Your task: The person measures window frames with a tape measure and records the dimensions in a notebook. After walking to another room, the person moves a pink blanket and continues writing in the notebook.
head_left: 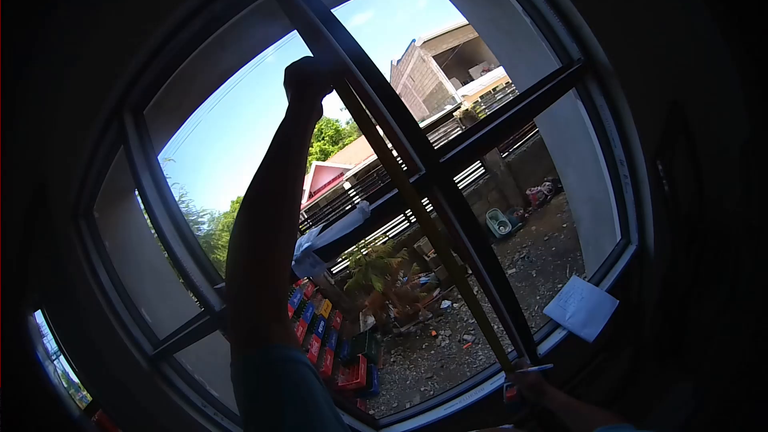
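A yellowish tape measure [436,236] is stretched along the dark upright bar [472,260] of a window frame. My left hand [310,80] is raised, closed round the tape's upper end against the bar. Down at the sill, my right hand [532,384] holds the lower end, where the reddish tape case [510,391] shows beside the fingers. A thin pale object, too small to make out, sticks out by that hand.
A written sheet of paper [581,308] lies at the lower right of the frame. A dark crossbar [512,114] meets the upright. Whitish cloth or plastic [332,234] hangs at the middle bar. Outside are stacked crates [352,372], a plant, a fence and buildings.
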{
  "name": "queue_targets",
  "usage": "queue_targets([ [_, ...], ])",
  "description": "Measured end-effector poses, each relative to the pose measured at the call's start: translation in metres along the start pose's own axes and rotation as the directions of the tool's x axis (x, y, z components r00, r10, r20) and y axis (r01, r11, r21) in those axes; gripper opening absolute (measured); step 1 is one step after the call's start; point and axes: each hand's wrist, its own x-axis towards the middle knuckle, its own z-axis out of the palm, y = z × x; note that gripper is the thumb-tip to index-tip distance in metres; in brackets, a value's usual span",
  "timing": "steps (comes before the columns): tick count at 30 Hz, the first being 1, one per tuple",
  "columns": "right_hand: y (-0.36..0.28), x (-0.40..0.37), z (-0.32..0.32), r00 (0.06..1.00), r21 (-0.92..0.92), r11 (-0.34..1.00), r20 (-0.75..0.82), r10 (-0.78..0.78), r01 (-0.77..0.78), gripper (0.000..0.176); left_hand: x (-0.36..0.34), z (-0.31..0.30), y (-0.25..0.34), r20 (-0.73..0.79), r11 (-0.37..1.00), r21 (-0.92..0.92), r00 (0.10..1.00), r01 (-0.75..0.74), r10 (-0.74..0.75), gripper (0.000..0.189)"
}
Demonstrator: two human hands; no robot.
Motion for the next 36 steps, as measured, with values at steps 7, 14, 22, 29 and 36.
queue_targets([
  [7,-0.034,0.023,-0.020,0.994,0.045,0.999,0.105,-0.020,0.015,0.015,0.025,0.007,0.002,-0.145,0.999,0.002,0.989,-0.034,0.034,0.011],
  [14,-0.081,0.021,-0.036,0.982,-0.077,0.997,0.183,0.041,-0.027,0.019,0.050,-0.020,-0.043,0.017,0.953,-0.128,0.961,-0.273,0.277,0.007],
  [22,-0.138,0.012,-0.050,0.971,-0.221,0.970,0.190,0.145,-0.101,0.021,0.031,-0.012,-0.011,-0.081,0.965,0.177,0.975,-0.192,0.208,0.008],
  [29,-0.146,0.015,-0.062,0.966,-0.375,0.924,0.206,0.157,-0.070,0.027,0.032,-0.010,-0.012,-0.077,0.972,0.060,0.970,-0.228,0.232,0.013],
  [36,-0.159,0.013,-0.067,0.960,-0.431,0.898,0.200,0.195,-0.093,0.028,0.036,-0.012,-0.014,-0.046,0.970,0.052,0.970,-0.236,0.238,0.017],
])
